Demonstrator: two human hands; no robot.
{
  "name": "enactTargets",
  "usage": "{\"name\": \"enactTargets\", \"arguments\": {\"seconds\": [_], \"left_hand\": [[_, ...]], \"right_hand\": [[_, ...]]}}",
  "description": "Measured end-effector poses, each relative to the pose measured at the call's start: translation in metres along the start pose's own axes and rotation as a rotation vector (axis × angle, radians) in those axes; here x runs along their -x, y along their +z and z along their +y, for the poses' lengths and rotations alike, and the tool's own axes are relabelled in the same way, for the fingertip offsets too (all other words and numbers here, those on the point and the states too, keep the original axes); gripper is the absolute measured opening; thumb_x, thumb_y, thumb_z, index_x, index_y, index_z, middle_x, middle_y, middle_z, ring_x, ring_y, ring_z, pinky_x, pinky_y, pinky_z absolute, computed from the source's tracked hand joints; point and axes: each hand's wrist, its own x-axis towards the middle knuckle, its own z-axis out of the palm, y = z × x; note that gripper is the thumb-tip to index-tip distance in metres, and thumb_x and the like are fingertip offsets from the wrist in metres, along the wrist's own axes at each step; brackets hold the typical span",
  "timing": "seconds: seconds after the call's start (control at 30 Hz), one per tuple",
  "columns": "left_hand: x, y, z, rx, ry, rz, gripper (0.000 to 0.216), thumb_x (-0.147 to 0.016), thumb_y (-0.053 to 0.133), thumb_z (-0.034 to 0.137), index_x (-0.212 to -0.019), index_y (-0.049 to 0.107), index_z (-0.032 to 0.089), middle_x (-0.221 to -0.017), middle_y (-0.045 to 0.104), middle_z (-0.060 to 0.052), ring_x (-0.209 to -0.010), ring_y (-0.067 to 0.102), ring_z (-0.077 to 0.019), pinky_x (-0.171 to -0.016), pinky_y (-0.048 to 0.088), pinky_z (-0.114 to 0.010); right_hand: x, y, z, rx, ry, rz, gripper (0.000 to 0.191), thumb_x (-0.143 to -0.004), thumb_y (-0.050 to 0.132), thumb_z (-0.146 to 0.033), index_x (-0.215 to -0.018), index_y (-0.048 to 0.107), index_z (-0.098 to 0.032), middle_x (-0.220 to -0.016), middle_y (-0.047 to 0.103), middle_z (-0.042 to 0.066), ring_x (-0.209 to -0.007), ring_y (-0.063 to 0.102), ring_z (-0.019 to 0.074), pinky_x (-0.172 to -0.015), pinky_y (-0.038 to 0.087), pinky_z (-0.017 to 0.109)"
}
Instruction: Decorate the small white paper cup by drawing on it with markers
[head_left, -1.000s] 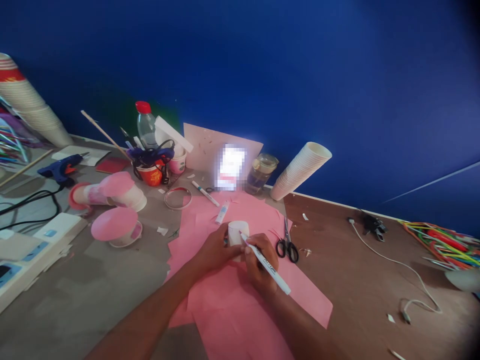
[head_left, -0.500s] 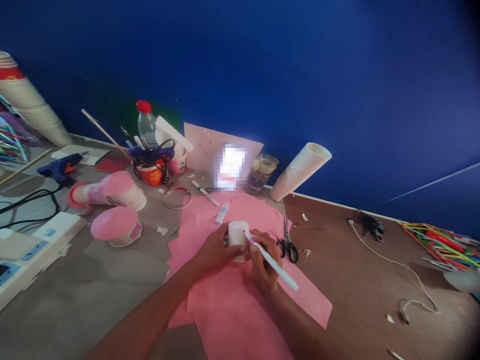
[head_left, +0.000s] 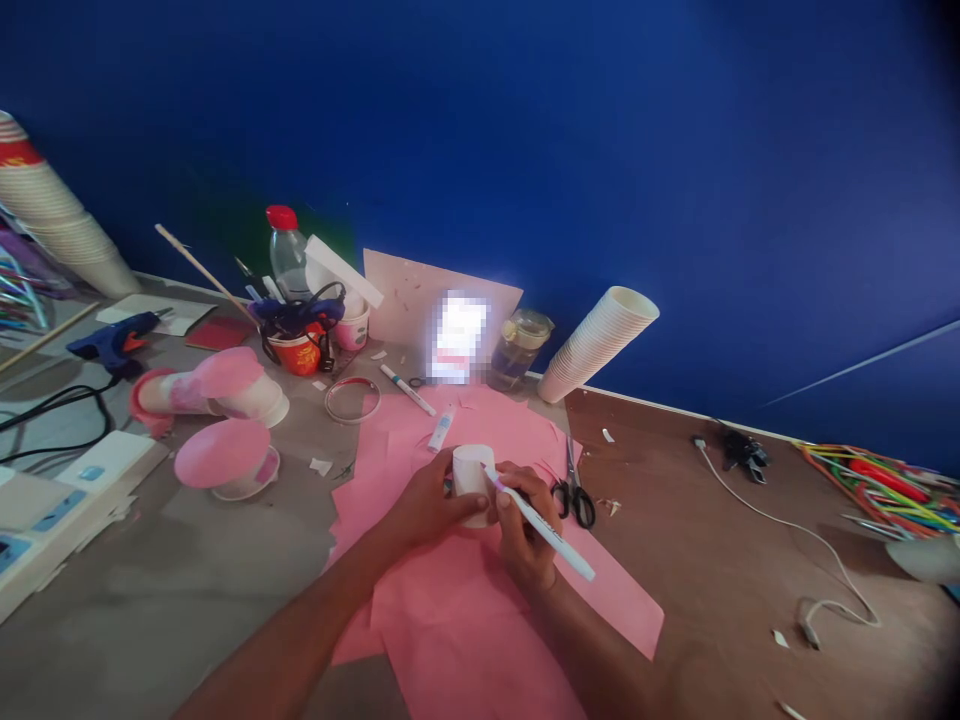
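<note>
My left hand (head_left: 435,502) is closed around a small white paper cup (head_left: 472,462), with the thumb across its near side. In my right hand (head_left: 529,520) is a white marker (head_left: 551,533) with a purple band near its tip. The tip meets the cup's side close to the upper rim. Under both hands lie overlapping sheets of pink paper (head_left: 442,620). Black-handled scissors (head_left: 574,500) rest just right of my right hand. A small white tube (head_left: 442,428) and another marker (head_left: 407,389) lie beyond the cup.
Pink-topped cup pieces (head_left: 223,455) and a power strip (head_left: 75,490) stand at left, near a blue glue gun (head_left: 112,338). Against the blue wall are a bright phone screen (head_left: 459,335), a glass jar (head_left: 523,345) and a leaning cup stack (head_left: 596,340). A white cable (head_left: 780,525) lies right.
The marker tip has shifted slightly on the cup's side, and the view has moved a little. Both hands keep their holds.
</note>
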Motion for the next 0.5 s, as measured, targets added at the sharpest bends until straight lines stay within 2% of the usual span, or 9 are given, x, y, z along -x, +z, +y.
{"name": "enactTargets", "arguments": {"seconds": [0.33, 0.5], "left_hand": [[0.001, 0.0, 0.0013, 0.007, 0.014, -0.009, 0.061, -0.068, 0.074, 0.033, -0.122, 0.052, 0.015, -0.108, 0.065, -0.009, -0.093, 0.062, -0.0225, -0.076, 0.049, -0.033], [0.0009, -0.0006, 0.0001, 0.026, 0.015, -0.024, 0.063, -0.067, 0.073, 0.029, -0.125, 0.05, 0.015, -0.11, 0.064, -0.009, -0.095, 0.061, -0.0223, -0.077, 0.05, -0.033]], "right_hand": [[-0.0008, -0.0006, -0.0034, -0.001, -0.006, -0.016, 0.015, -0.088, 0.051, -0.017, -0.098, 0.06, -0.023, -0.087, 0.062, 0.004, -0.088, 0.062, 0.02, -0.075, 0.051, 0.036], [0.0003, 0.0002, -0.0007, -0.083, 0.055, 0.001, 0.012, -0.089, 0.052, -0.02, -0.097, 0.06, -0.023, -0.086, 0.062, 0.004, -0.082, 0.062, 0.0185, -0.071, 0.051, 0.034]]}}
